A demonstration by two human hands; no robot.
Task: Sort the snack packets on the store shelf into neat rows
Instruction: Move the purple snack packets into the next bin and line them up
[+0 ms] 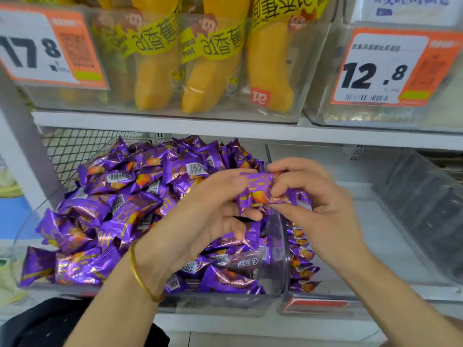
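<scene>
A loose heap of several purple snack packets (130, 204) fills a clear plastic bin (275, 279) on the lower shelf. Both hands hold one purple packet (263, 191) above the bin's right side. My left hand (213, 211), with a gold bangle on the wrist, grips the packet's left end. My right hand (318, 196) pinches its right end between thumb and fingers. A neat row of several purple packets (300, 261) stands on edge in the neighbouring clear bin to the right, partly hidden by my right hand.
The white upper shelf (175, 121) carries clear bins of yellow banana bread packs (210, 71) and orange price tags (390, 68). A wire mesh panel (75, 151) stands at the back left. A dark clear bin (426, 209) sits at far right.
</scene>
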